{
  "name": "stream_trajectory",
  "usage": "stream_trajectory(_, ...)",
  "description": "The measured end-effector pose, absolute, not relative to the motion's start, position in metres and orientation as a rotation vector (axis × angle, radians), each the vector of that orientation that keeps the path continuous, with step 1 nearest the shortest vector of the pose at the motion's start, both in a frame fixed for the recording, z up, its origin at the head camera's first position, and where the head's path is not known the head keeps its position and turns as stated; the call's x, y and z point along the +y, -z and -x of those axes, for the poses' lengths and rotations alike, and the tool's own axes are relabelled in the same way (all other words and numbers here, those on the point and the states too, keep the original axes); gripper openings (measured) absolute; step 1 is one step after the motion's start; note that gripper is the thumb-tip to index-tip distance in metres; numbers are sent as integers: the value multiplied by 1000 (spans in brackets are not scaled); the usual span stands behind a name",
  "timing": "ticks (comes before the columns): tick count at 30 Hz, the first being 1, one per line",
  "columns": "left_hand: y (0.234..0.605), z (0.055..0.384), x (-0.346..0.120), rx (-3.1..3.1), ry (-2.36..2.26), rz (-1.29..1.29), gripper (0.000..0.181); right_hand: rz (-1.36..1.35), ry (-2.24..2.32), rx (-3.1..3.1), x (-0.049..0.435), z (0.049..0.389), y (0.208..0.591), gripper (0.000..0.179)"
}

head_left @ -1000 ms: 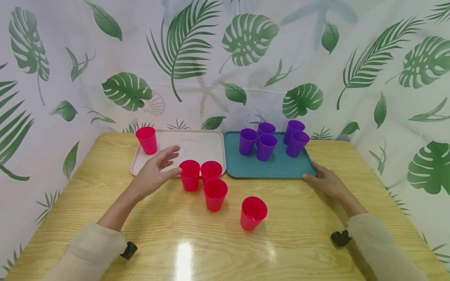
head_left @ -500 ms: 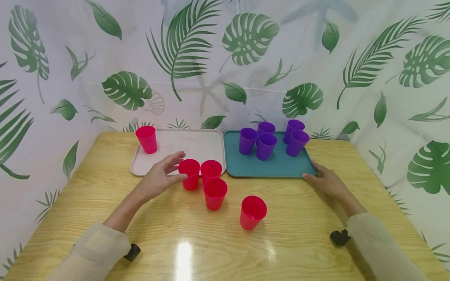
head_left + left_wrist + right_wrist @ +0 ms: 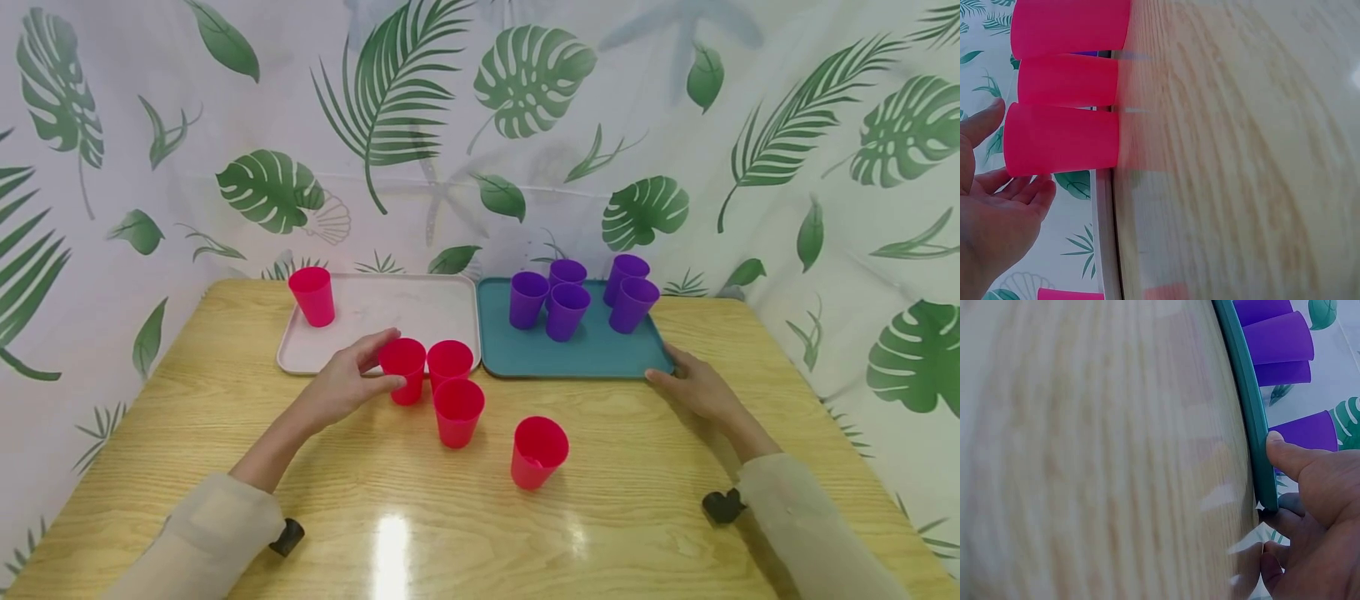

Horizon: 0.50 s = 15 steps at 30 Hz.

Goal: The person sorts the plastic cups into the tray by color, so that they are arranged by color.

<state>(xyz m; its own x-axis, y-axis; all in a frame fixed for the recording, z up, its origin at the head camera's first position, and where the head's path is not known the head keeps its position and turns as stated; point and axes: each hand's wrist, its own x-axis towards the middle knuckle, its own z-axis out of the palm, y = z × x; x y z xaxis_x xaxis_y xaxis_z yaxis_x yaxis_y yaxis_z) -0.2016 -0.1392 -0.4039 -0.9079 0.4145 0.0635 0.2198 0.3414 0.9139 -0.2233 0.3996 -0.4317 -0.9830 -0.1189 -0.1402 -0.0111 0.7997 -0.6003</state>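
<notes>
In the head view my left hand (image 3: 341,385) reaches round the left side of a red cup (image 3: 406,379), its thumb in front and its fingers behind. From the left wrist, the fingers (image 3: 1040,194) lie close against this cup's side and the thumb stands apart near its rim. Two more red cups, one behind (image 3: 450,360) and one in front (image 3: 458,417), stand close beside it on the table. My right hand (image 3: 701,385) holds the front right corner of a teal tray (image 3: 517,358), thumb at the rim and fingers round the outer edge. Several purple cups (image 3: 567,312) stand upright on that tray.
A white tray (image 3: 375,292) lies left of the teal one, with one red cup (image 3: 313,297) at its back left. Another red cup (image 3: 540,454) stands alone on the wooden table (image 3: 615,533), toward the front. A leaf-patterned cloth (image 3: 450,125) hangs behind.
My left hand has moved right and slightly down, bringing its thumb and fingers around the nearest red cup. The right hand stays at the teal tray's corner. The cups have kept their places.
</notes>
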Motion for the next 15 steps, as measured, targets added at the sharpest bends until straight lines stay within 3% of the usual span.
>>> stream_trajectory(15,414,206,-133,2406,-1623,-540,74,86,948,2818,400,224,434,87)
